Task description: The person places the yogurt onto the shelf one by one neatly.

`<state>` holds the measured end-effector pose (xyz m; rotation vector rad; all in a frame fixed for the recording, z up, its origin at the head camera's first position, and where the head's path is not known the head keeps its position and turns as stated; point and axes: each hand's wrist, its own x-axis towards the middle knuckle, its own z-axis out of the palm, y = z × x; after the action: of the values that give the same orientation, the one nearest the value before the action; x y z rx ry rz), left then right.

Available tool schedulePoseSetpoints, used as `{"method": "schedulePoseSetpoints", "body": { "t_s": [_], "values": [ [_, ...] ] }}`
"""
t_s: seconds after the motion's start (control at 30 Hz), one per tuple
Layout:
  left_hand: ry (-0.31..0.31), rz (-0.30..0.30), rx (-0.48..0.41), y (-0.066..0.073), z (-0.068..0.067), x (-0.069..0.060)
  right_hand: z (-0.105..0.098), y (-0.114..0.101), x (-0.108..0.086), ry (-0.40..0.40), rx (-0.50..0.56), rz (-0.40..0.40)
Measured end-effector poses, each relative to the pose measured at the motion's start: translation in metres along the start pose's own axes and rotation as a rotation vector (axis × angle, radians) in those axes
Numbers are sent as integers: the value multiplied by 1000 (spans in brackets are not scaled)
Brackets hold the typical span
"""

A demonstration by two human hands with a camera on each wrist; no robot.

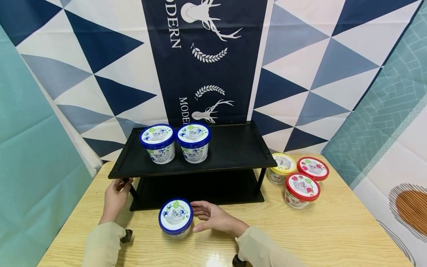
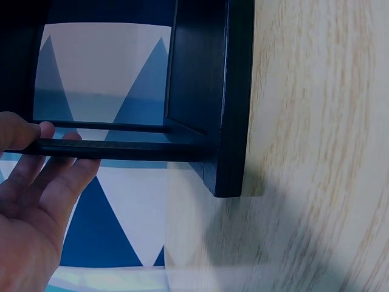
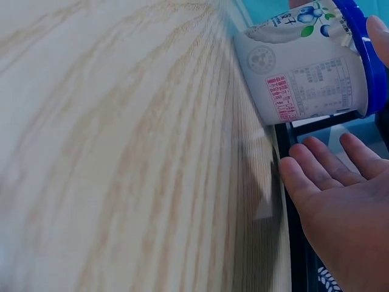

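Blue-lidded tub [image 1: 175,218]: from the head, seen on the near side of the black shelf [image 1: 233,148].
Left hand [image 2: 33,207]: from its wrist, shelf post [image 2: 130,150] pinched.
Right hand [image 3: 349,210]: from its wrist, fingers held spread beside the tub; contact cannot be told.

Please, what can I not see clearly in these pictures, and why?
Head view: the rear round red-lidded tub, its body mostly behind the front red-lidded tub.
Head view: the lower black shelf board, its back hidden by the upper board.
Right wrist view: the white, blue-lidded round tub, its fine grey print too blurred.
Right wrist view: the right hand, partly cut off by the right edge.
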<state>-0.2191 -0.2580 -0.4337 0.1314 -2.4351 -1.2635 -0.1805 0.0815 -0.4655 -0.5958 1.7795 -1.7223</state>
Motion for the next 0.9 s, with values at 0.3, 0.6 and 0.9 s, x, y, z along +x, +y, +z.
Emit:
{"method": "schedulePoseSetpoints", "body": {
  "t_s": [0.3, 0.6, 0.9],
  "values": [
    [-1, -5, 3, -1, 0, 0, 5, 0, 3, 11, -1, 18],
    [-3, -5, -3, 0, 0, 0, 11, 0, 5, 19, -1, 36],
    [-21, -36, 2, 3, -1, -1, 15, -2, 7, 11, 8, 27]
  ]
}}
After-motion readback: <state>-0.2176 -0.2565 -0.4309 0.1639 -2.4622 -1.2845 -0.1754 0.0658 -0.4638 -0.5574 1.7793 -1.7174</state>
